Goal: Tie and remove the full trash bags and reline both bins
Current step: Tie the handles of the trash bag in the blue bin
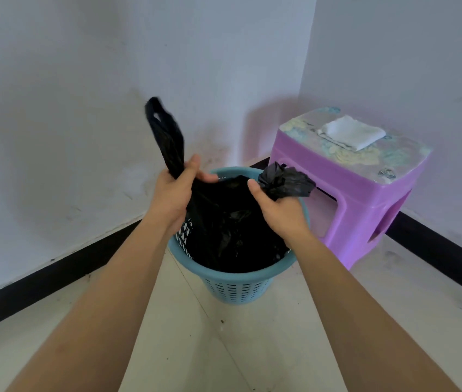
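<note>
Black trash bag [224,227] is sitting untied inside the blue bin [238,277], left grip [171,193] and right grip [280,210] each clenching a handle above its rim; tying, removal and relining seemingly all pending.

The bin [241,274] is moulded of matt teal plastic, with a smooth rim and a slotted wall. The bag [224,222] inside it is made of thin, crinkled black plastic film with a dull sheen. Right of the bin, a stool [365,199] of smooth, faintly glossy purple plastic is topped by soft white cloth [351,132]. Smooth pale floor tiles [252,349] are laid under the bin.
</note>
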{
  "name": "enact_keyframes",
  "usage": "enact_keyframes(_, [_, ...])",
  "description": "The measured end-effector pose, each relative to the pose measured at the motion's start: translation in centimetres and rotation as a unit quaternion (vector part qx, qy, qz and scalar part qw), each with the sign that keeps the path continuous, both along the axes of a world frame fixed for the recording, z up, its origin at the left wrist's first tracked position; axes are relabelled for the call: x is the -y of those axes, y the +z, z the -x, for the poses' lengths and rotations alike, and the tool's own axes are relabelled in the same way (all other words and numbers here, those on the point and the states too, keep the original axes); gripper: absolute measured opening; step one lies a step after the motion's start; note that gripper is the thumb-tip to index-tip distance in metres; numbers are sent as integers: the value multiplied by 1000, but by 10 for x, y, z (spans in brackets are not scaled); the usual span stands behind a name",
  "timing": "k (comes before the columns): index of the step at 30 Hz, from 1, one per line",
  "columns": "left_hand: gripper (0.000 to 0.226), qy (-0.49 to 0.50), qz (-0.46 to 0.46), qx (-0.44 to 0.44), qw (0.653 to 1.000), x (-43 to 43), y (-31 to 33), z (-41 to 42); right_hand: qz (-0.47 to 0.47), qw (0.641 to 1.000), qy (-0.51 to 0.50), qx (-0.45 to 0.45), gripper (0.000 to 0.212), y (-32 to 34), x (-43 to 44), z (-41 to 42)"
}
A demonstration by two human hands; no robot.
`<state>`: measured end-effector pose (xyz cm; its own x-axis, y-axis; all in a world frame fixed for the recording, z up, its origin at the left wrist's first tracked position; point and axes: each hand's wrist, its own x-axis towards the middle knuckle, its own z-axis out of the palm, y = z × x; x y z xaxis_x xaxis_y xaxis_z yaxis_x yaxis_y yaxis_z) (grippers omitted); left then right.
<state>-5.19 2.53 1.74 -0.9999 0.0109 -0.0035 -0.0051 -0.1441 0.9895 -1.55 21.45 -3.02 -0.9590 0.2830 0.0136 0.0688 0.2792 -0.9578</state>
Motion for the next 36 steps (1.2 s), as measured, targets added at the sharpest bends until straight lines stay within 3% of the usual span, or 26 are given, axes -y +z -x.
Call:
enact_keyframes(2, [26, -21, -44, 3, 999, -3, 0, 1, -62, 998, 6, -23, 44, 4, -7, 2])
enact_keyframes(5, [15, -46, -16, -1, 999, -8, 0, 3, -190, 979, 52, -50, 34, 6, -14, 3])
enact_keyframes(9, [48, -94, 28, 31, 995, -12, 3, 2, -316, 941, 123, -24, 21, 2, -17, -1])
enact_keyframes(12, [50, -128, 51, 35, 990, -16, 2, 0, -348, 921, 173, 1, 18, 6, -9, -3])
enact_keyframes(16, [4, -177, 114, 41, 977, -16, 6, -5, -330, 916, 228, 4, 28, 13, 4, -3])
enact_keyframes(20, [3, -142, 125, 38, 981, -6, 6, -2, -287, 927, 242, 26, 22, 11, 8, -7])
enact_keyframes(22, [8, -78, 20, 39, 996, -4, 5, 2, -267, 936, 229, 25, 2, 8, 5, -8])
enact_keyframes(25, [9, 19, -187, 49, 981, -3, 7, 7, -190, 961, 197, 27, 23, 7, -4, -10])
enact_keyframes(28, [12, 37, -175, 59, 982, -4, 3, 4, -197, 963, 181, 21, 5, 3, -11, -13])
enact_keyframes(33, [10, -39, -287, 104, 951, -2, -3, 8, -110, 988, 101, -40, 33, 5, -10, -21])
enact_keyframes(36, [21, -63, -265, 120, 955, -6, -8, 5, -47, 993, 108, -20, 32, 9, -13, -21])
